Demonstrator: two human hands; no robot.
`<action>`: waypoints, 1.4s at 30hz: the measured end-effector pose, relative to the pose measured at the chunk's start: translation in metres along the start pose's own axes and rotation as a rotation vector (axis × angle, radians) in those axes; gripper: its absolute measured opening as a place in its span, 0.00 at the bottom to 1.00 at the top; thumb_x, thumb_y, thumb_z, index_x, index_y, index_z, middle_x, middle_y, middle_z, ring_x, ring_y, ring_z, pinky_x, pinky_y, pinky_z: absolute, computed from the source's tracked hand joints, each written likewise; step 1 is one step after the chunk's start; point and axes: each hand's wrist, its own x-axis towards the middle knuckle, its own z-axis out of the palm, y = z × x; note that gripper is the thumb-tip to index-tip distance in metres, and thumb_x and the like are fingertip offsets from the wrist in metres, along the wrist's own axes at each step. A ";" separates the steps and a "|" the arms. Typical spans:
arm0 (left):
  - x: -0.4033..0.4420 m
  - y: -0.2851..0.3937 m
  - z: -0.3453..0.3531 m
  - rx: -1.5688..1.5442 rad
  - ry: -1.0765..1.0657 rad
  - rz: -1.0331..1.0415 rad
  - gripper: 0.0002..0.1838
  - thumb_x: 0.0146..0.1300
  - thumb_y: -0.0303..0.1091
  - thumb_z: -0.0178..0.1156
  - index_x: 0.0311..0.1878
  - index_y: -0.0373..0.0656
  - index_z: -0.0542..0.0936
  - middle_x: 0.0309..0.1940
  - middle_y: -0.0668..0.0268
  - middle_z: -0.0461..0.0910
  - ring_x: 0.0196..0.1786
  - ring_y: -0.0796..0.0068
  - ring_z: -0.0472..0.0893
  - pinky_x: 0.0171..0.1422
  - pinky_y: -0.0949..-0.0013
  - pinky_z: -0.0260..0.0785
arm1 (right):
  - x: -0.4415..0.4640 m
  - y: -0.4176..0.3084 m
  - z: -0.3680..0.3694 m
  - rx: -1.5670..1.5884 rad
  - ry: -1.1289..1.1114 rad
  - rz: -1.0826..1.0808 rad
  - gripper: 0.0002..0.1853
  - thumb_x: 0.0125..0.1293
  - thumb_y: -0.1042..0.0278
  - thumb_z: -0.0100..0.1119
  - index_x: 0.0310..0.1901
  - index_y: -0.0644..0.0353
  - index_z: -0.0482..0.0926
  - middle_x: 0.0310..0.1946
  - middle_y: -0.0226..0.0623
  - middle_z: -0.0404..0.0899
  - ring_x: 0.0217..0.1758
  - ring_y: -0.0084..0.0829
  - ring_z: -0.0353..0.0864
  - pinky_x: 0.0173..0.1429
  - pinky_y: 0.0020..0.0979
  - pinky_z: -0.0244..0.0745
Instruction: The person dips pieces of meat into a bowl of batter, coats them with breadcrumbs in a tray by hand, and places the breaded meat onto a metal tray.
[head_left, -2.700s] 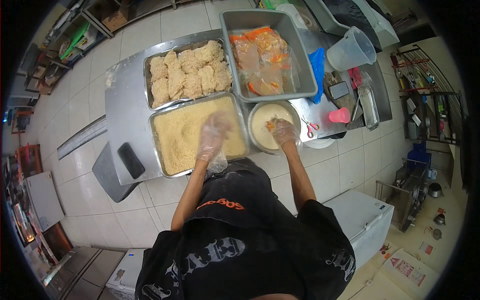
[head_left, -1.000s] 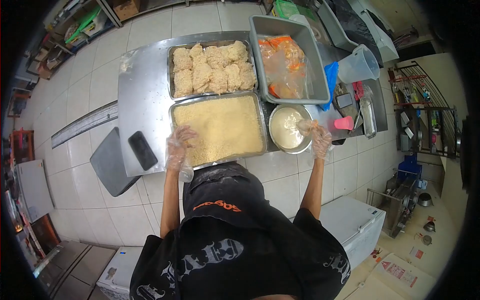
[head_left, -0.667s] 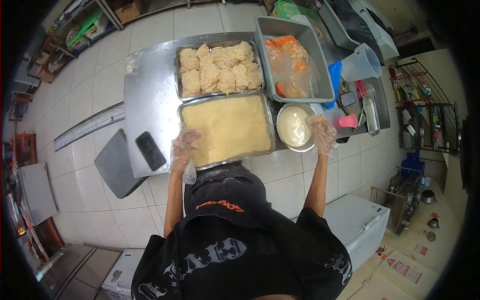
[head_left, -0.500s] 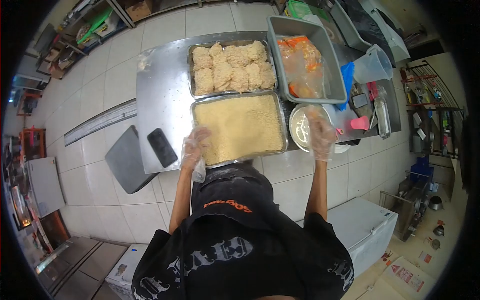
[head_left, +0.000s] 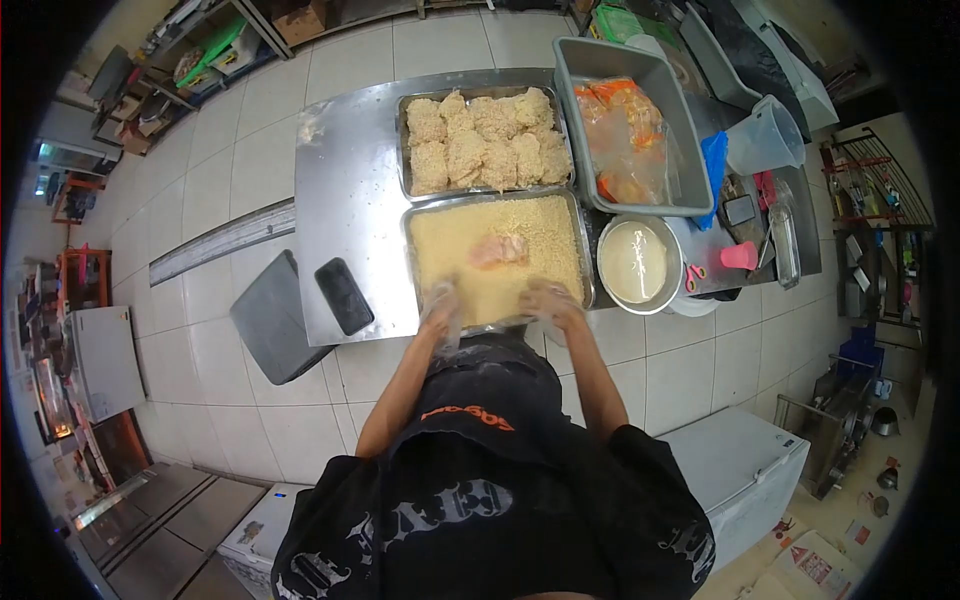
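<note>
A pale pink piece of raw meat, seemingly chicken, lies on the pale crumbs filling the near metal tray. My left hand, in a clear plastic glove, is at the crumbs by the tray's near left corner; motion smears its fingers. Also gloved, my right hand is over the near right part of the crumbs. Its fingers look spread, though slightly blurred, and nothing shows in them. Both hands are apart from the meat. Several crumb-coated pieces fill the far tray.
Right of the crumbs stands a bowl of creamy liquid. Behind it is a grey tub with bagged food. Pink-handled scissors, a pink cup and a clear jug are farther right. A phone lies left.
My right hand has moved left from above the bowl to the crumb tray. The piece of meat now lies on the crumbs. My left hand has shifted inward over the tray's near edge.
</note>
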 end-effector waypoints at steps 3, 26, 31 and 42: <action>0.014 0.016 0.005 0.683 -0.123 0.168 0.11 0.62 0.34 0.48 0.41 0.42 0.78 0.36 0.67 0.79 0.41 0.71 0.75 0.50 0.69 0.66 | 0.031 0.020 0.024 -0.032 0.229 0.135 0.16 0.66 0.67 0.44 0.52 0.65 0.68 0.41 0.41 0.78 0.47 0.34 0.77 0.49 0.29 0.73; 0.071 0.037 0.051 0.287 0.560 0.093 0.33 0.49 0.29 0.48 0.60 0.24 0.60 0.45 0.40 0.74 0.51 0.50 0.73 0.60 0.62 0.62 | 0.082 -0.027 0.046 -0.259 0.142 -0.379 0.32 0.44 0.62 0.72 0.50 0.67 0.71 0.36 0.37 0.77 0.37 0.29 0.76 0.41 0.26 0.72; 0.012 0.055 -0.043 0.113 0.011 0.069 0.18 0.49 0.30 0.50 0.43 0.31 0.75 0.38 0.46 0.76 0.43 0.53 0.76 0.51 0.58 0.66 | 0.016 -0.075 0.075 -0.864 0.437 -0.600 0.31 0.44 0.65 0.71 0.50 0.66 0.71 0.34 0.38 0.79 0.36 0.33 0.78 0.43 0.29 0.74; -0.012 0.037 -0.028 0.638 -0.054 0.210 0.09 0.51 0.30 0.50 0.28 0.45 0.81 0.33 0.57 0.79 0.39 0.63 0.77 0.45 0.62 0.67 | 0.037 0.010 -0.011 -1.978 0.031 -0.035 0.27 0.54 0.51 0.57 0.47 0.67 0.75 0.49 0.46 0.74 0.53 0.42 0.72 0.56 0.36 0.67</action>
